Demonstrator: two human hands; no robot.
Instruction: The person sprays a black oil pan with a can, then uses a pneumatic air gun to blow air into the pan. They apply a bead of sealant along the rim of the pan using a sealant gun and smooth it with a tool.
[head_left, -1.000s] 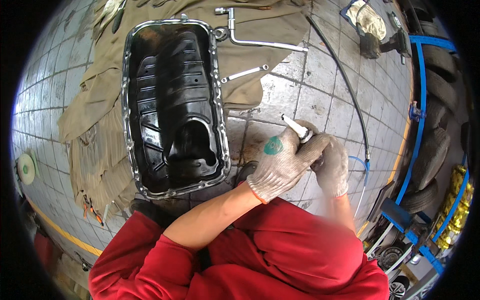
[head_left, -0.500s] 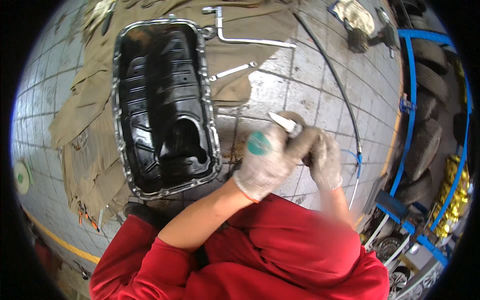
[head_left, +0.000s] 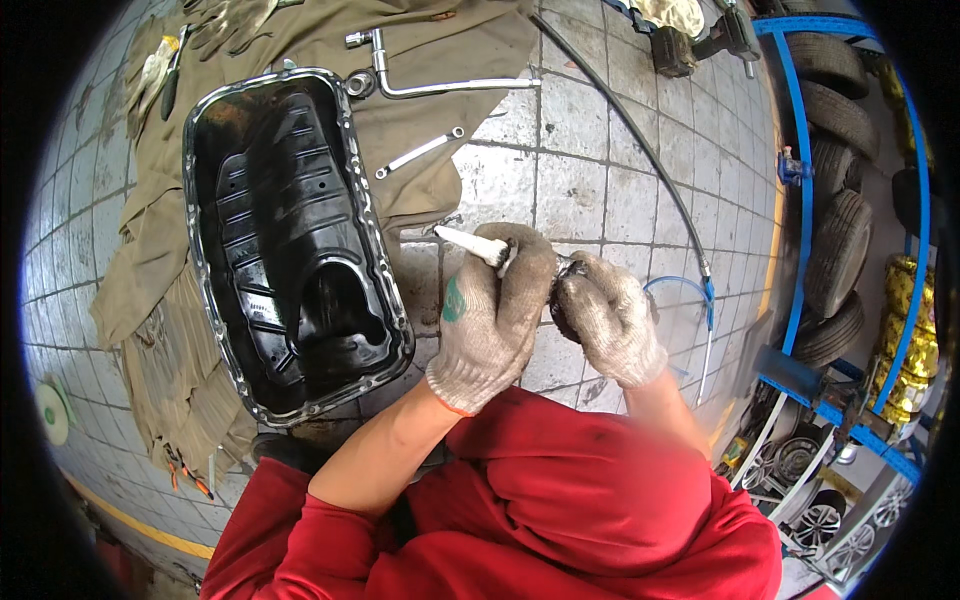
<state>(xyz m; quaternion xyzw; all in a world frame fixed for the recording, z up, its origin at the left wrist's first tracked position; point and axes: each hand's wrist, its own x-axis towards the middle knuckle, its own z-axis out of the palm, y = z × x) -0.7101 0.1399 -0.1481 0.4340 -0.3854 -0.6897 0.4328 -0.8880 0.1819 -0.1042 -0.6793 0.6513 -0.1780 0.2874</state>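
Head view, looking down: two gloved hands meet above a tiled floor [head_left: 570, 190]. The left hand [head_left: 490, 310] is curled around a white nozzle [head_left: 475, 243] at its base; the tapered tip points to the person's left, toward a long black metal pan [head_left: 285, 240], well short of touching it. The right hand [head_left: 612, 315], just beside, is closed around something dark, mostly hidden; whether this joins the nozzle cannot be told.

To handle the nozzle well, a firm but light grip seems wise, with both hands steady and the tip kept away from the grimy glove fingers.

The pan rests partly on a rumpled brown cloth [head_left: 455, 55]. To the right of its upper end lie a bent chrome wrench bar [head_left: 455, 88] and a small spanner [head_left: 420, 152], both close enough to knock when reaching toward the rim. Right of the hands, a black hose [head_left: 694, 240] crosses the tiles and could catch a foot. Farther right, tyres [head_left: 838, 240] fill a blue rack [head_left: 820, 26].
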